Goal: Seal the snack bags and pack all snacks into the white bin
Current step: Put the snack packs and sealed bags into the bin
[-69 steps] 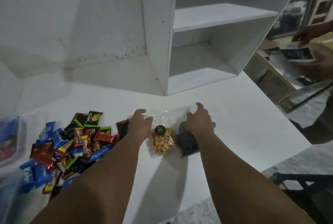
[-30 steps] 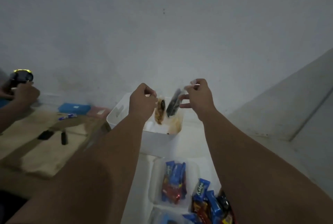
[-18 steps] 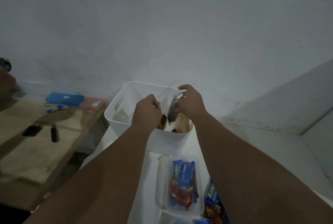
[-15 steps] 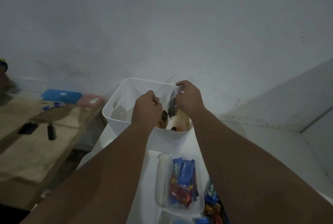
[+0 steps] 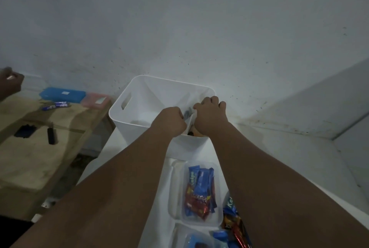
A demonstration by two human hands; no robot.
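We record the white bin point(image 5: 139, 96) as smooth moulded plastic with a satin, near-matt face. The snack bag point(image 5: 188, 113) is thin clear film. The tray point(image 5: 175, 198) is translucent plastic, lightly glossy; the wrappers point(image 5: 197, 194) in it are shiny foil. The bench point(image 5: 30, 158) is bare wood, rough and stained. The wall point(image 5: 179, 18) is matt paint, speckled. The tabletop point(image 5: 279, 158) is smooth and white.
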